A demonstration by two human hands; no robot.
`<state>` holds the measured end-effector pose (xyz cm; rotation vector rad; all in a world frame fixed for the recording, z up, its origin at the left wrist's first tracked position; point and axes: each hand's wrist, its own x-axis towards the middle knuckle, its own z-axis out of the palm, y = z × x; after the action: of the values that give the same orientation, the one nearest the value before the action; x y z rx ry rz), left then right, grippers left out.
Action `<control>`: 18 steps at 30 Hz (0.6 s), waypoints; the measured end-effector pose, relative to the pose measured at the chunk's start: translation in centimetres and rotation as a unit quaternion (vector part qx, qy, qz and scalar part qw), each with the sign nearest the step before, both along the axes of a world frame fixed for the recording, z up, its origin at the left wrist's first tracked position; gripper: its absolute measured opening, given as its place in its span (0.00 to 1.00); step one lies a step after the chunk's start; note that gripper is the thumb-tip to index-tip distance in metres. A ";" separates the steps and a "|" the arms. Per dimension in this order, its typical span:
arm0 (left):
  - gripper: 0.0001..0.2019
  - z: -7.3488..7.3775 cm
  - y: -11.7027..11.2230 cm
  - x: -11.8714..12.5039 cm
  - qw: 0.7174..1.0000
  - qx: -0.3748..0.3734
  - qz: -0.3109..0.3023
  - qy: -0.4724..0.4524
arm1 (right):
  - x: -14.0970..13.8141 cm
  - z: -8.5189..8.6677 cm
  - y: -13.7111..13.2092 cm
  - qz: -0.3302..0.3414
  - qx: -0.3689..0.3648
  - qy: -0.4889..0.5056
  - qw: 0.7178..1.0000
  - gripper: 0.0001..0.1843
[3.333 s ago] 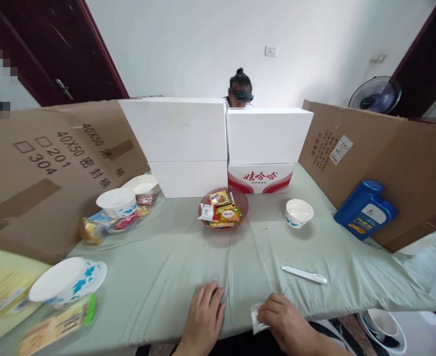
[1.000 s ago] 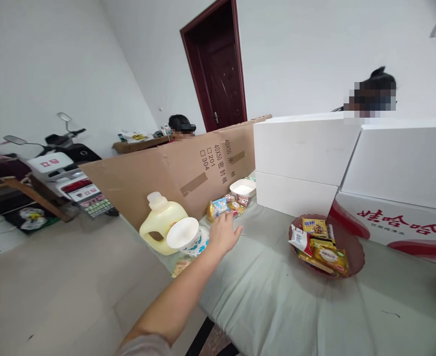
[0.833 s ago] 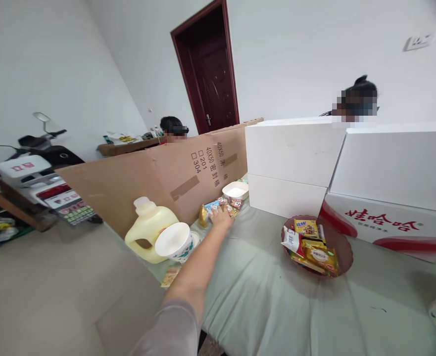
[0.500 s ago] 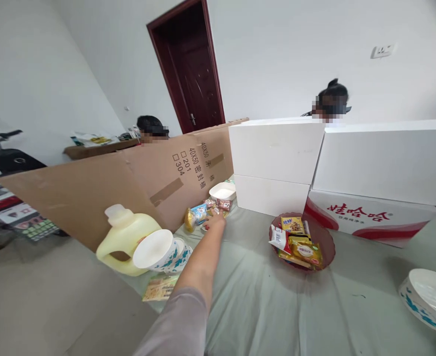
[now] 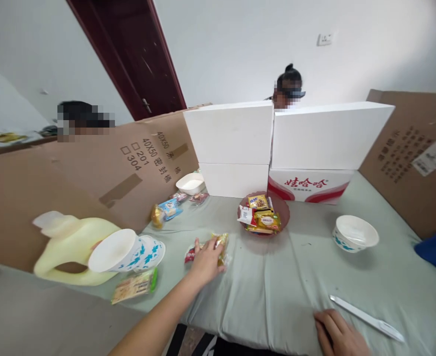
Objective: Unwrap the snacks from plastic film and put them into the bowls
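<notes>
Packets of wrapped snacks sat under my left hand (image 5: 206, 263), at the middle of the frame and a little below its centre: a red packet (image 5: 189, 254) at the hand's left and a yellow packet (image 5: 223, 242) at its right. The yellow packet had its long axis nearly up and down the frame, its upper end pointing toward the back of the worktop (image 5: 277, 287). Only the left end of the red packet showed, so I could not tell its long axis. My left fingers were partly spread and bent over both packets, with the yellow one gripped between forefinger and thumb; whether either was off the cloth, I could not tell.

My right hand (image 5: 340, 333) rested at the lower right of the frame, cut by the bottom edge, its fingers loosely curled; their undersides were hidden, so I could not tell how closed they were. A slim white tool (image 5: 368, 319) lay just beside it, slanting down to the right.

Above and right of my left hand, a reddish bowl (image 5: 282, 210) held more snacks (image 5: 266, 220). Up and left lay a blue packet (image 5: 170, 208).
</notes>
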<state>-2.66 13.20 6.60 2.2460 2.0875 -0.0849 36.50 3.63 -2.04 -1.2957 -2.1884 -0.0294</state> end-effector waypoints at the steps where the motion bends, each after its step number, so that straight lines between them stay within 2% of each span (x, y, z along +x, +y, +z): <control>1: 0.25 -0.1 -0.7 0.6 0.999 0.018 -0.033 -0.027 | -0.3 0.4 -0.2 -0.010 -0.008 -0.002 1.000 0.09; 3: 0.22 -0.2 -1.8 2.1 0.988 0.042 -0.096 -0.115 | -0.8 0.9 -0.5 -0.024 -0.028 -0.007 0.999 0.09; 5: 0.17 -0.2 -2.8 4.1 0.962 0.047 -0.135 -0.234 | -1.1 1.3 -0.8 -0.032 -0.038 -0.010 0.999 0.09; 7: 0.13 -0.2 -3.5 6.5 0.919 0.028 -0.127 -0.373 | -1.2 1.5 -0.9 -0.036 -0.044 -0.015 0.998 0.09; 9: 0.10 -0.3 -3.6 9.0 0.864 -0.028 -0.088 -0.495 | -1.2 1.7 -0.9 -0.040 -0.051 -0.022 0.998 0.10; 10: 0.10 -0.4 -3.4 10.2 0.843 -0.061 -0.065 -0.530 | -1.2 1.8 -0.9 -0.040 -0.055 -0.025 0.997 0.10; 11: 0.09 -0.5 -3.1 11.3 0.837 -0.087 -0.047 -0.539 | -1.3 1.8 -0.9 -0.040 -0.059 -0.026 0.997 0.10; 13: 0.06 -0.9 -2.0 13.2 0.862 -0.098 -0.025 -0.497 | -1.4 2.1 -0.9 -0.038 -0.065 -0.025 0.997 0.10; 15: 0.03 -1.2 -0.9 14.3 0.897 -0.064 -0.014 -0.437 | -1.4 2.4 -0.9 -0.030 -0.068 -0.020 0.997 0.11; 18: 0.07 -1.6 -0.1 14.3 0.915 0.001 -0.002 -0.403 | -0.4 2.9 -0.8 -0.049 -0.028 -0.008 0.998 0.11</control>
<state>11.66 13.13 5.04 1.8042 1.6037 0.7134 36.14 2.78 0.84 -1.4383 -2.1514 -0.0161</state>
